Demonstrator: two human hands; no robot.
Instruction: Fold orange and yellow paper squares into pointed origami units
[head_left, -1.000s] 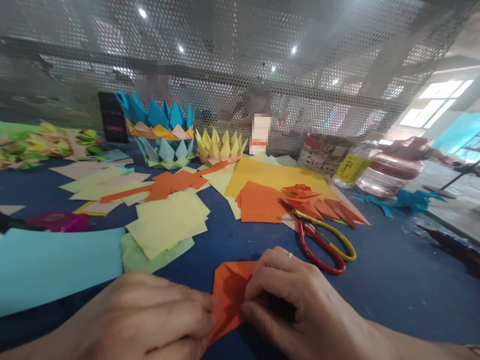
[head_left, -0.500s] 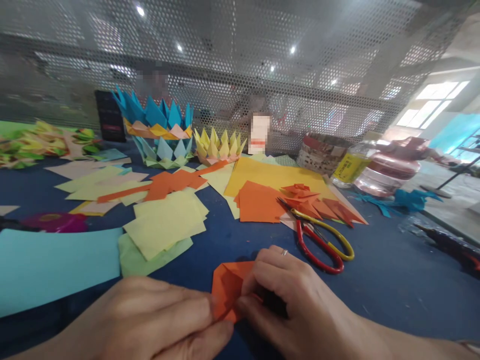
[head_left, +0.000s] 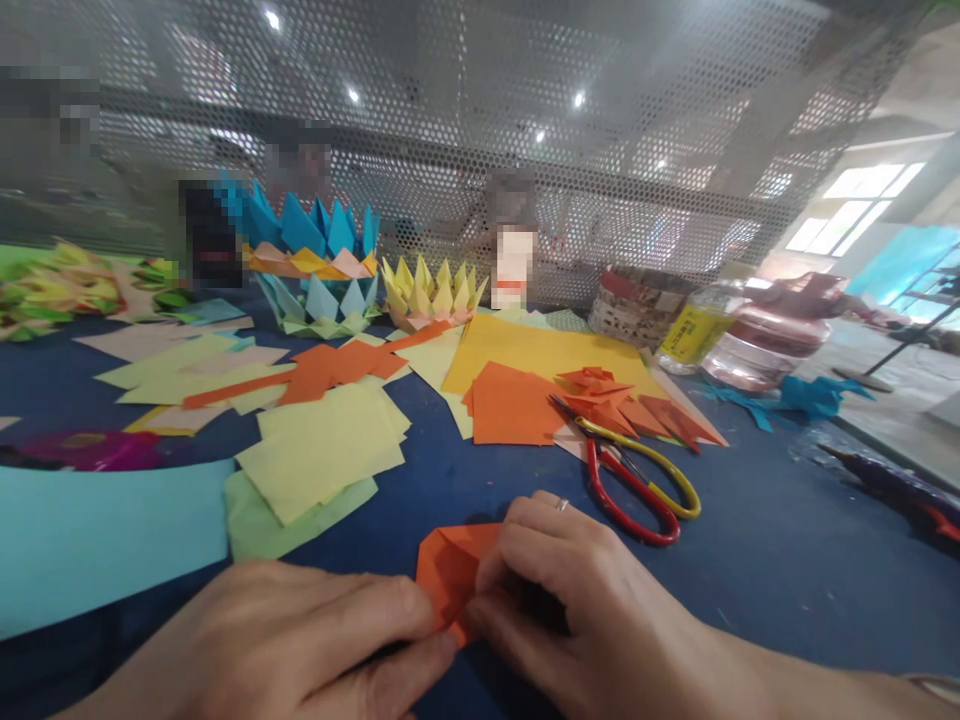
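On the near left, I see over my remote feed the left hand [head_left: 300,640] pinching the folded orange paper [head_left: 450,575], near centre; the right hand [head_left: 574,590] grips its right side; farther right are red-and-yellow-handled scissors [head_left: 609,456], then a bottle [head_left: 718,302] whose yellow label [head_left: 691,336] is too blurred to read

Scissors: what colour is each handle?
One red handle, one yellow handle; best seen in the head view.
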